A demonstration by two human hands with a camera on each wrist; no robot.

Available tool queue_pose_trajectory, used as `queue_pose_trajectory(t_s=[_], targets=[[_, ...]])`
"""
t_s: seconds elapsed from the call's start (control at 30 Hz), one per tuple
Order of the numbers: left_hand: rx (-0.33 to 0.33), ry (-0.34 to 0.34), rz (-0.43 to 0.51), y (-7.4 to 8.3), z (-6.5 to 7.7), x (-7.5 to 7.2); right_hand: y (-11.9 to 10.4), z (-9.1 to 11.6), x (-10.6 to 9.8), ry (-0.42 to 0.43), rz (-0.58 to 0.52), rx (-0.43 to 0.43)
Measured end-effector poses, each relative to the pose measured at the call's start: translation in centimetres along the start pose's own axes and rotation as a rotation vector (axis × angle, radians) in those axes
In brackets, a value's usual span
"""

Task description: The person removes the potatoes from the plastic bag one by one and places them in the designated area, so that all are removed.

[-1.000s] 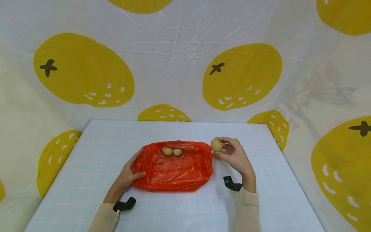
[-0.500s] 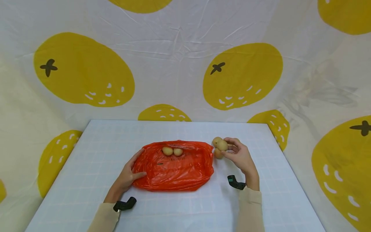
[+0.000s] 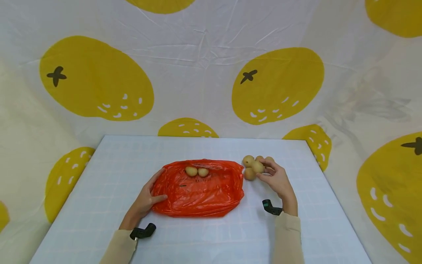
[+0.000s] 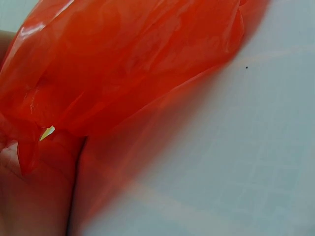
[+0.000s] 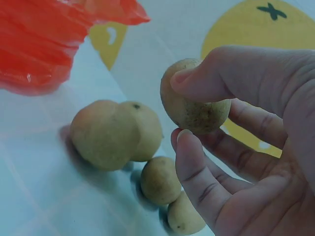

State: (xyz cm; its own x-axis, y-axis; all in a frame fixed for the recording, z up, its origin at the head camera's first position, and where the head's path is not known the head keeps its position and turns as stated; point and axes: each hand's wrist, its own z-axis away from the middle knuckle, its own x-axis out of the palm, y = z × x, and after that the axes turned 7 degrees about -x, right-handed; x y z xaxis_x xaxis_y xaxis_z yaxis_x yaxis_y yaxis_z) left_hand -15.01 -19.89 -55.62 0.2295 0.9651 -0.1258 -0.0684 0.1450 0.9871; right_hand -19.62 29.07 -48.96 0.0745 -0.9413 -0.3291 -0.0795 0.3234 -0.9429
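Observation:
An open red plastic bag (image 3: 204, 198) lies on the table, with two small round yellow-brown fruits (image 3: 191, 171) showing inside at its far side. My left hand (image 3: 143, 200) holds the bag's left end, thumb over the near part and fingers along the outside; in the left wrist view the red plastic (image 4: 123, 59) hides most of that hand. Right of the bag, my right hand (image 3: 278, 181) pinches another round yellow-brown fruit (image 5: 202, 118) between thumb and fingers. Several like fruits (image 5: 103, 140) rest on the table close by, partly behind that hand in the head view.
The table (image 3: 197, 242) has a pale checked cover. Behind it and at both sides hangs a white curtain (image 3: 191, 84) printed with large yellow fruits. A black wrist camera (image 3: 271, 208) sits on the right wrist, another (image 3: 143, 231) on the left.
My right hand has moved a little to the right, away from the bag, with a fruit in its fingers. Fruits beside the bag have come into sight. The left hand stays on the bag.

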Motion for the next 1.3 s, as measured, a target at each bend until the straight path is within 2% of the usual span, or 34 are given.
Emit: queue_pose_trajectory(t_s=[0.47,0.73,1.3], targets=[[0.027,-0.019,0.033,-0.4,-0.2,-0.1,1.3,-0.1,-0.4,0.033,-0.006,0.028],[0.014,-0.016,0.028,-0.3,-0.3,-0.1,1.7,-0.1,-0.5,0.026,0.029,0.024],[0.002,-0.012,0.028,-0.1,-0.2,-0.2,2.5,-0.2,-0.9,0.027,0.102,0.086]])
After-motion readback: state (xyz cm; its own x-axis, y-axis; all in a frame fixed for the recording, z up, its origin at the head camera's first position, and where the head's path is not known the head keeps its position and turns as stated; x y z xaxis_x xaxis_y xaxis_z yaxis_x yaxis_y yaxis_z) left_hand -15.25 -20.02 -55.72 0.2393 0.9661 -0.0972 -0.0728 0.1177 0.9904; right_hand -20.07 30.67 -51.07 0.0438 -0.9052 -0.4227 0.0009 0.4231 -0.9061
